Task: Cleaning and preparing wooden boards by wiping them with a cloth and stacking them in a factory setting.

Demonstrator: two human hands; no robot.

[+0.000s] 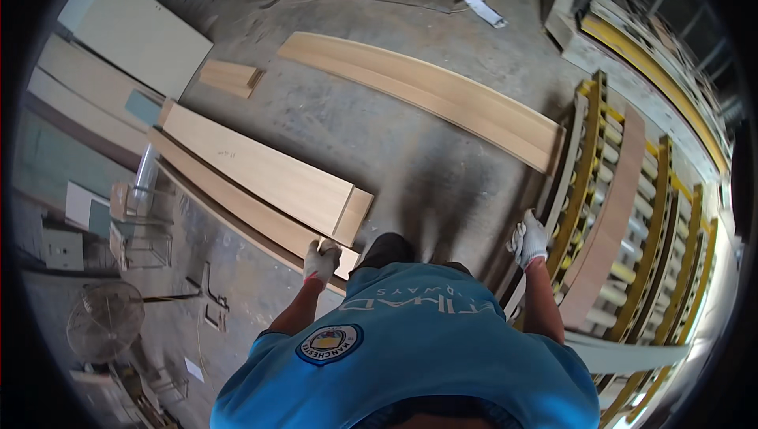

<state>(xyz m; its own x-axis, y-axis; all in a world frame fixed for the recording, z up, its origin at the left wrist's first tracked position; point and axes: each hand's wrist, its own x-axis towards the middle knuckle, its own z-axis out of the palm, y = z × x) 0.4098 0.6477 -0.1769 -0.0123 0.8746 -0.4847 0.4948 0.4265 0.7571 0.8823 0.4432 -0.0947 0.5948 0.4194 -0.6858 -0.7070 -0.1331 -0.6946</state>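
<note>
My left hand, in a pale work glove, is at the near end of a long light-wood board on my left. Its fingers are loosely bent and apart, with nothing visible in them; whether they touch the board I cannot tell. Beside that board lies a wider pale board stack. On the other side, my right hand, also gloved, hangs by the edge of a roller conveyor. Its fingers are slightly curled and apart, and no object shows in them. A long brown board lies on the conveyor's rollers.
Ahead on the concrete floor lies a long stack of wood boards, its right end close to the conveyor. A short board stack sits farther left. Large panels stand at far left. A round fan is at lower left.
</note>
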